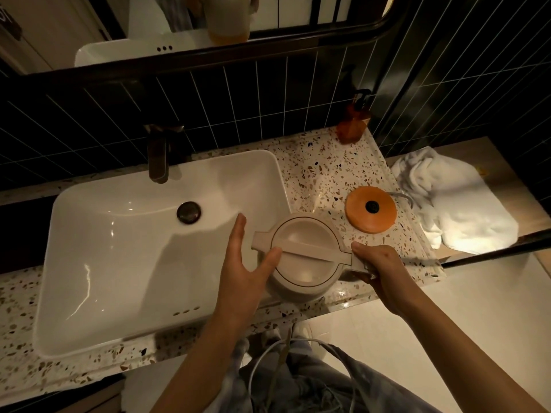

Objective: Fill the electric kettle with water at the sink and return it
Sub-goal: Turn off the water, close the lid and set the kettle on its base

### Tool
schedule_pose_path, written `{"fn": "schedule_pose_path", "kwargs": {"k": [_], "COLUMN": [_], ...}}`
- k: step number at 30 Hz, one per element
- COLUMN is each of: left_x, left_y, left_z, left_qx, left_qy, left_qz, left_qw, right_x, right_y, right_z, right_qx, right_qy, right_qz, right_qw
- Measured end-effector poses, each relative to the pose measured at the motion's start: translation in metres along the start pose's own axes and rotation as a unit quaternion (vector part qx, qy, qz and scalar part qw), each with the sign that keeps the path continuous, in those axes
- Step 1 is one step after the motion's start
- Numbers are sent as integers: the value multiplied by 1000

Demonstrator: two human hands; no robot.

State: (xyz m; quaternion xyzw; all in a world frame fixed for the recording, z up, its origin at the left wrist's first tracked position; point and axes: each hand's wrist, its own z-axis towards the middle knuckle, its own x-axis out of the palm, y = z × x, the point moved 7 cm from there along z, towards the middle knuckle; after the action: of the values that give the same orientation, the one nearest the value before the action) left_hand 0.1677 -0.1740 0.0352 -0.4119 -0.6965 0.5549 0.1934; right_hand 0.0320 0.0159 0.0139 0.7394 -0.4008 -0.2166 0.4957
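A beige electric kettle (304, 254) with its lid closed is held over the right edge of the white sink (125, 263). My right hand (378, 269) is shut on the kettle's handle at the right. My left hand (244, 263) is spread open at the kettle's left side, thumb resting on the lid's edge near the spout. The orange round kettle base (371, 209) sits on the speckled counter behind the kettle, bare. A dark faucet (158, 156) stands at the sink's back rim; no water is running.
An amber soap dispenser (353, 122) stands at the counter's back right corner. A crumpled white towel (456, 201) lies on a wooden shelf to the right. Dark tiled wall and a mirror rise behind. White cables hang below near my clothing (298, 371).
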Motion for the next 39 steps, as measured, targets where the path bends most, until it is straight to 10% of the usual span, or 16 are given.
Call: {"fn": "schedule_pose_path", "kwargs": {"k": [4,22,39], "left_x": [20,98,264], "left_y": [12,-14,1], "left_z": [-11,20,111], "left_qx": [-96,-75,-143], "left_qy": [65,78,-17], "left_qz": [-95,-214,-272], "left_qw": [989,971,952], "right_x": [2,-88,-231], "right_y": [0,18,9], "right_z": [1,24,125], "right_qx": [1,-42,-22], "right_qy": [-3,-78,-93], "right_qz": [21,40,76], "right_qw": [1000,995,993]}}
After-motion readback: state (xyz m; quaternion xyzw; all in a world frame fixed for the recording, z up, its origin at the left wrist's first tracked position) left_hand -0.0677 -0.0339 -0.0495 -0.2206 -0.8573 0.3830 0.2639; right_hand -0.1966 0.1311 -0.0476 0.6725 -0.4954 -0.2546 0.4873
